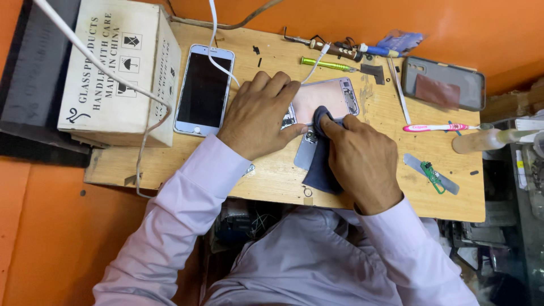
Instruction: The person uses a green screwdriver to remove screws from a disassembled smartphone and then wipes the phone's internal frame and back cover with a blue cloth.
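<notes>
A wooden worktop point(272, 175) stands against an orange wall, and a person in a pale lilac shirt leans over it. At its left end sits a whitish cardboard box point(116, 68) with black printing, and a white cable point(102, 68) trails across the box's top and down its front. Just right of the box lies a white phone point(203, 90), face up with a dark screen; a second white cable crosses its upper corner.

In the middle lies an opened phone body point(326, 97), its pinkish inner plate showing, with small parts along its right edge. The left hand point(258, 113) lies flat over the left part of this body, fingers together and pressing down, the thumb stretched toward the right hand. The right hand point(360, 161) pinches a dark blue cloth point(319, 164) between thumb and forefinger, and the bunched tip of the cloth touches the lower edge of the phone body. The rest of the cloth hangs under the palm toward the near edge of the worktop.

At the far right corner lies a dark grey phone case point(447, 84). Near it a pink and white toothbrush point(436, 127) lies crosswise. A green screwdriver point(326, 64) lies beyond the phone body, and a small metal plate with a green clip point(433, 174) rests right of the right hand.
</notes>
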